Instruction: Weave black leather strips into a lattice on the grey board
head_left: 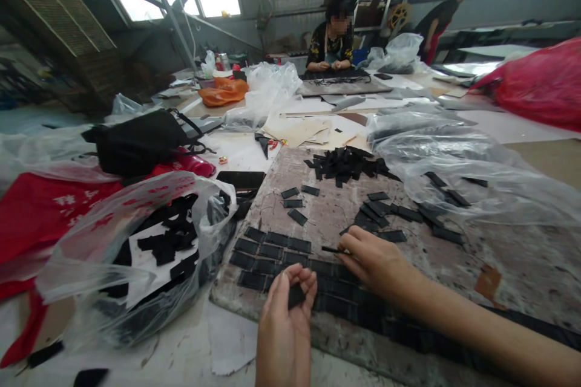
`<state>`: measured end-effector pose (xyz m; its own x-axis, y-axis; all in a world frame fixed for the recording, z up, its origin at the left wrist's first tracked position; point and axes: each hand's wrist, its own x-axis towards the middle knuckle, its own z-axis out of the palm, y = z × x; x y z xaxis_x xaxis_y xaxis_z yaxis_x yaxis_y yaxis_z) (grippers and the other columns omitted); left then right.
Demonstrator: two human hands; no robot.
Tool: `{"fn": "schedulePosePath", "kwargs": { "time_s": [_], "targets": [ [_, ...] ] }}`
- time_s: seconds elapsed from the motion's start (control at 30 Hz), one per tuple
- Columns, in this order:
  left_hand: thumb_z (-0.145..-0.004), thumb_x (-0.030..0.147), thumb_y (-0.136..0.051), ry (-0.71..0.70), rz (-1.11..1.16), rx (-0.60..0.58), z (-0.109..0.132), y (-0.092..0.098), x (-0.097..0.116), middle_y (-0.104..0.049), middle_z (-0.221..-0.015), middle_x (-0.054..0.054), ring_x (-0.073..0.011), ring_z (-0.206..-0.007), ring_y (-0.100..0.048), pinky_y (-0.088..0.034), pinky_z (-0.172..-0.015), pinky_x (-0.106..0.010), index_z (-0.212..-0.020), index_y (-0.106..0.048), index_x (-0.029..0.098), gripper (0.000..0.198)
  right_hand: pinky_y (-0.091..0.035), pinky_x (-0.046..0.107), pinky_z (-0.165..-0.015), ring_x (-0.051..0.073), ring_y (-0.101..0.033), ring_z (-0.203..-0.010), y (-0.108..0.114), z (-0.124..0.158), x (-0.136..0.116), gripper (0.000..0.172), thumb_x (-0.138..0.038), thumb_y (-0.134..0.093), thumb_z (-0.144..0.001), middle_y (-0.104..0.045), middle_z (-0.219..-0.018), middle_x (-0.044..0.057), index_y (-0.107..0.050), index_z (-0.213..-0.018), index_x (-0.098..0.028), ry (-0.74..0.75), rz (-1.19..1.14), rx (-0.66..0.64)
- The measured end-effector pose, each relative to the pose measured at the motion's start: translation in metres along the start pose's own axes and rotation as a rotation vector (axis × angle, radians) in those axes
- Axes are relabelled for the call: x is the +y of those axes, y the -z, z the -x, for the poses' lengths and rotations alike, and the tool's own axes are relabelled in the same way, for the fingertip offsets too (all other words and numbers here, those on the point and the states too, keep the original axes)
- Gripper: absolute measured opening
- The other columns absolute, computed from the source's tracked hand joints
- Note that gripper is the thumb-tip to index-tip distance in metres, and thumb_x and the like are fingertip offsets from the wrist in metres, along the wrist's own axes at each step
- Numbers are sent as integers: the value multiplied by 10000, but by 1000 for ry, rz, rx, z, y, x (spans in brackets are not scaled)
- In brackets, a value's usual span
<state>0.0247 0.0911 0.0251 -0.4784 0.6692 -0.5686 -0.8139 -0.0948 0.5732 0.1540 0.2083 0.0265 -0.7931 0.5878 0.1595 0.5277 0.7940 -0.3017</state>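
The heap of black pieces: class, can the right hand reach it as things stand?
Probably yes: only flat loose pieces lie between the right hand and the heap, though it holds a strip.

The board (508, 266) lies bare at right, while a bulging bag (113, 254) crowds left.
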Motion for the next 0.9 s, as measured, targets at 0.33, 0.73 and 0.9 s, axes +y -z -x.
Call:
{"fn": "schedulePosePath", "kwargs": {
  "time_s": [0.33, 0.73, 0.9],
  "targets": [
    [-627, 281, -775, 180, -21, -125, -6, 21, -5, -677, -713, -83, -174, -696, -639, -520, -672, -261, -741, -703, 107, 221, -369, 250, -581, 155, -471, -678, -19, -15, 20, 129, -158, -440, -907, -517, -810, 55, -563, -869, -159, 298, 225, -171],
    [-607, 303, -787, 194, -46, -155, -9, 18, 0, -671, -704, -77, -170, -690, -628, -516, -671, -261, -729, -709, 107, 243, -392, 261, -605, 160, -501, -698, -12, -19, 20, 150, -117, -450, -895, -556, -833, 57, -596, -886, -154, 264, 213, -206],
    [-602, 295, -791, 204, -65, -149, -6, 19, -2, -670, -686, -69, -161, -674, -627, -515, -660, -252, -714, -709, 114, 229, -411, 311, -608, 214, -517, -740, -14, -17, 18, 210, -49, -450, -853, -586, -857, 112, -607, -987, -87, 333, 366, -169]
  ]
}}
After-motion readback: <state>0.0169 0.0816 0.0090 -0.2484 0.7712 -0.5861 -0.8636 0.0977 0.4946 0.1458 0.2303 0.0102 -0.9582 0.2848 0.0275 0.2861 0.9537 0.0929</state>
